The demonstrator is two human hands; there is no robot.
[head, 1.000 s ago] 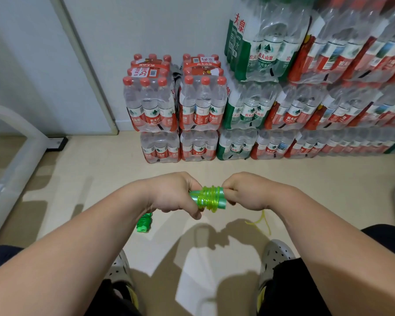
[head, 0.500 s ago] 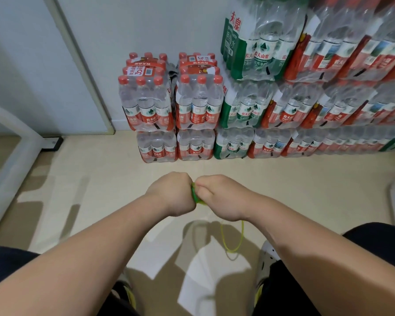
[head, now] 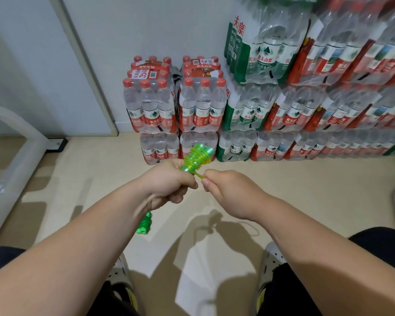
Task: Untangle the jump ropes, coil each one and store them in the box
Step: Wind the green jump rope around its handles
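Shrink-wrapped bottle packs [head: 198, 103] stack high against the wall above a pale, smooth floor [head: 78, 179], and in front of them it's the coiling step: the left hand [head: 169, 181] has its fingers curled tight round a glossy, see-through green handle [head: 196, 157], ribbed with turns of cord and tilted up and away. The right hand [head: 230, 190], just beside it, pinches the thin, rubbery cord [head: 197, 176] between thumb and forefinger. A second handle [head: 144, 224] shows below the left wrist; next, I reckon, comes a snug wrap under steady tension, with the box not in view.
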